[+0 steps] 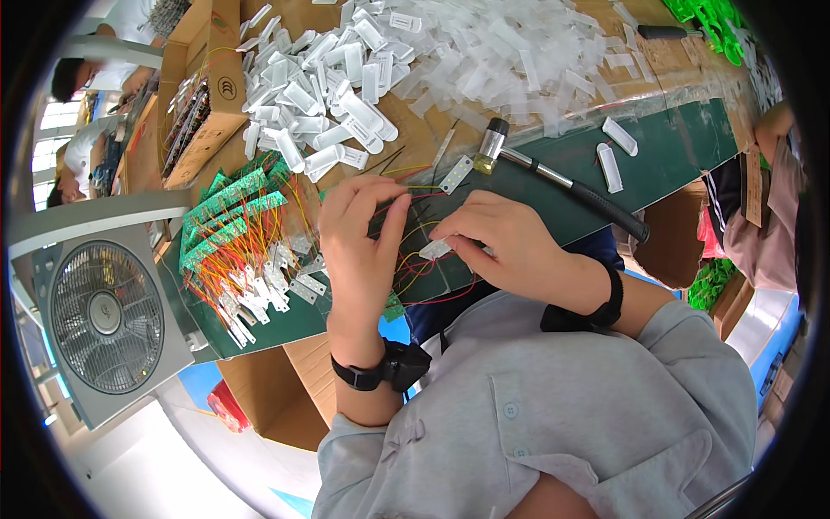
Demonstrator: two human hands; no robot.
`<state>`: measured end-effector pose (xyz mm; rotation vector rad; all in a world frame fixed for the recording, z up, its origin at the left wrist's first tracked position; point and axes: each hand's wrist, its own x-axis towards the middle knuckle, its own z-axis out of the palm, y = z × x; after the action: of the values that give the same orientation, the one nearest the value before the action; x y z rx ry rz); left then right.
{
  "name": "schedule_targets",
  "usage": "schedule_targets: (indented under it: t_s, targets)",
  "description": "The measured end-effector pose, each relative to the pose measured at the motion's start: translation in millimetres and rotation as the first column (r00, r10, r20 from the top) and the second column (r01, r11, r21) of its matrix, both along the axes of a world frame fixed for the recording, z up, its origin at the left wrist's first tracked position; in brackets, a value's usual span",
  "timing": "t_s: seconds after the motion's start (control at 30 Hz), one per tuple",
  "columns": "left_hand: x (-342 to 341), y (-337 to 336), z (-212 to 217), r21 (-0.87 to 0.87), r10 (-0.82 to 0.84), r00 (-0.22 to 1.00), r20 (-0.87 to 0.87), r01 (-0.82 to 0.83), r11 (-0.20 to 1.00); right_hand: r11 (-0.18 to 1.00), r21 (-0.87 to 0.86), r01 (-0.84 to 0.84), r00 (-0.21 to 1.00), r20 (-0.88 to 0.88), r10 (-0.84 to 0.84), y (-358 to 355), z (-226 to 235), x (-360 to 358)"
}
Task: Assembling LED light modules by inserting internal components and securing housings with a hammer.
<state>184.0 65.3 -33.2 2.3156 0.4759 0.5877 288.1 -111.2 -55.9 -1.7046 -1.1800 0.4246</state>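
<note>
My right hand (506,238) pinches a small white plate with wires (435,249) between thumb and fingers, just above my lap. Red and yellow wires (421,259) curl from around that plate. To its left, my left hand (354,229) is raised, thumb and fingers apart; I see nothing gripped in it. Thin wires pass behind its fingertips. Ahead of both hands, another white plate with holes (456,175) lies on the green mat. Left of my left hand is a pile of green circuit boards (226,208) with red and yellow wires ending in white plates (277,268).
A black-handled hammer (562,183) lies ahead on the right, near two white covers (609,166). White plastic casings (324,95) and translucent strips (510,60) are heaped at the back. A fan (105,311) and a cardboard box (220,108) stand left. Other people sit at both sides.
</note>
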Motion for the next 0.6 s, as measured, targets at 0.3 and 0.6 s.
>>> schedule_targets:
  t_s: [0.3, 0.6]
  targets:
    - [7, 9, -7, 0.206, -0.096, 0.983, -0.156, 0.128, 0.97, 0.973, 0.124, 0.194, 0.954, 0.209, -0.216, 6, -5, 18]
    - [-10, -1, 0, -0.517, 0.109, 0.979, 0.172, -0.005, 0.856, 0.967, 0.043, 0.249, 0.82, 0.523, -0.235, 26, -14, 19]
